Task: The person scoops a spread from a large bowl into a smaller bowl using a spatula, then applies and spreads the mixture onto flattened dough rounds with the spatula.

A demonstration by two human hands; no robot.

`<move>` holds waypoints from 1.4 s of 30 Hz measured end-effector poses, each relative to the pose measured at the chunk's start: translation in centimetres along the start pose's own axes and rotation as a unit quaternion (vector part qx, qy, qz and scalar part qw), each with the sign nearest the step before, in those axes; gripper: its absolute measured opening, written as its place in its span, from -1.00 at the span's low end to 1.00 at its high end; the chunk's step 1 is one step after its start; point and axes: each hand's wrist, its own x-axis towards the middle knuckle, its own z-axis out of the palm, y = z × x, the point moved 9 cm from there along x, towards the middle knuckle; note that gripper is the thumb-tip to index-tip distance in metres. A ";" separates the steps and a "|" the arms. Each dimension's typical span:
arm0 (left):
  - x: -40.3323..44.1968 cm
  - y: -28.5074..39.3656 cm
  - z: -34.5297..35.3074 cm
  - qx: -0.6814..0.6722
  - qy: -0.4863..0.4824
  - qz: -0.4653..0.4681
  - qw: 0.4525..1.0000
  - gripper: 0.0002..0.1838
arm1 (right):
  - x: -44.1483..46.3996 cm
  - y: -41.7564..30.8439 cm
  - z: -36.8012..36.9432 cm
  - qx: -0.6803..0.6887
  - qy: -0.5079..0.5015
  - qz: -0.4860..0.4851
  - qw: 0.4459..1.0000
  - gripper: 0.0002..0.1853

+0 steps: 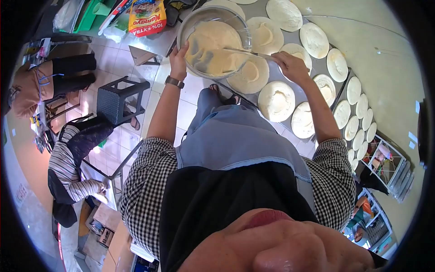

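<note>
A large round bowl [182, 34] holds a pale yellow, creamy mixture [217, 34]. My left hand [178, 60] grips the bowl's rim on its left side, fingers closed on it. In my right hand [291, 65] is the handle of a spoon or spatula [253, 53], whose far end reaches into the mixture. Round flat pieces of dough lie around the bowl and to its right. One dough round [248, 76] beside the bowl has a smear of the mixture on it, and another [276, 101] lies below my right hand.
More dough rounds [353, 90] run down the table at the right. A yellow and red packet [147, 17] lies at the upper left. A dark stool [120, 97] stands on the tiled floor. Two people are at the left, one in a striped top [68, 156].
</note>
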 end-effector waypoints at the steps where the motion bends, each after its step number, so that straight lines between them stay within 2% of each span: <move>1: -0.2 0.3 0.4 -0.002 0.003 0.000 1.000 -0.45 | 0.7 -0.9 0.0 -0.077 -0.037 -0.041 0.995 -0.81; 3: -0.4 1.0 1.2 -0.008 -0.015 0.028 0.999 -0.45 | 1.7 -1.5 -0.3 -0.084 -0.076 -0.053 0.992 -0.81; 6: -0.6 0.9 1.3 -0.005 -0.003 0.014 1.000 -0.47 | 2.6 -2.3 0.3 -0.041 -0.126 -0.069 0.989 -0.81; 8: -0.7 0.4 1.0 -0.010 0.017 0.006 1.000 -0.48 | 2.7 -1.7 2.2 0.037 -0.229 0.010 0.973 -0.82; 9: -0.6 0.0 0.5 -0.013 0.032 -0.002 0.999 -0.48 | 2.8 -1.5 2.8 0.038 -0.231 0.006 0.972 -0.82; 11: -0.3 -1.2 -0.3 -0.017 0.056 -0.021 0.998 -0.41 | 2.0 0.8 6.4 0.223 -0.286 0.087 0.928 -0.81; 12: -0.4 -2.0 -0.8 -0.021 0.074 -0.042 0.996 -0.33 | 1.8 0.4 7.6 0.283 -0.298 0.080 0.908 -0.83; 13: -0.6 -2.3 -1.1 -0.022 0.079 -0.041 0.996 -0.33 | 1.7 0.9 8.1 0.283 -0.302 0.076 0.907 -0.83; 15: -0.6 -2.9 -1.5 -0.037 0.086 -0.053 0.994 -0.28 | -0.4 0.5 9.7 0.428 -0.384 0.261 0.776 -0.84; 16: -0.7 -3.0 -1.7 -0.036 0.085 -0.051 0.994 -0.28 | -1.3 1.1 11.6 0.502 -0.393 0.284 0.716 -0.84; 17: -0.7 -3.9 -1.8 -0.052 0.071 -0.074 0.993 -0.30 | -1.7 1.1 12.6 0.504 -0.391 0.283 0.716 -0.84; 19: -1.4 -4.7 -2.2 -0.066 0.056 -0.095 0.992 -0.33 | -3.5 -0.1 14.2 0.588 -0.408 0.306 0.628 -0.83; 20: -2.0 -4.7 -2.6 -0.083 0.056 -0.086 0.991 -0.35 | -3.9 -0.7 15.0 0.618 -0.413 0.289 0.604 -0.81; 21: -2.1 -5.2 -3.3 -0.100 0.056 -0.077 0.990 -0.36 | -4.0 -0.8 15.1 0.619 -0.412 0.287 0.604 -0.81; 23: -2.2 -5.8 -4.1 -0.109 0.048 -0.091 0.989 -0.40 | -4.0 -1.1 14.9 0.659 -0.397 0.287 0.571 -0.82; 24: -2.5 -5.7 -4.2 -0.118 0.044 -0.091 0.988 -0.41 | -3.8 -0.9 14.7 0.660 -0.393 0.287 0.572 -0.82; 26: -2.9 -5.9 -4.9 -0.124 0.050 -0.098 0.986 -0.44 | -1.9 0.1 13.7 0.666 -0.320 0.267 0.619 -0.82; 27: -2.8 -6.2 -5.1 -0.126 0.052 -0.098 0.986 -0.44 | -1.5 -0.1 13.4 0.665 -0.322 0.268 0.619 -0.82; 29: -2.3 -6.4 -5.1 -0.119 0.054 -0.096 0.987 -0.44 | 0.7 1.6 11.6 0.580 -0.224 0.265 0.737 -0.82; 30: -2.0 -6.4 -5.0 -0.122 0.065 -0.088 0.987 -0.45 | 1.4 1.7 11.3 0.550 -0.227 0.260 0.760 -0.83; 37: 0.9 -3.0 -4.4 -0.097 0.058 -0.055 0.992 -0.45 | 1.8 -1.3 14.3 0.484 -0.338 0.276 0.759 -0.85; 40: 1.8 -1.5 -3.9 -0.060 0.051 -0.033 0.996 -0.49 | 1.5 -2.6 15.7 0.531 -0.384 0.304 0.691 -0.84; 41: 2.0 -1.5 -4.0 -0.060 0.049 -0.034 0.996 -0.49 | 1.6 -2.7 15.8 0.531 -0.383 0.306 0.691 -0.84; 42: 2.1 -1.8 -4.1 -0.063 0.049 -0.053 0.995 -0.48 | 1.5 -3.3 16.0 0.566 -0.391 0.309 0.657 -0.82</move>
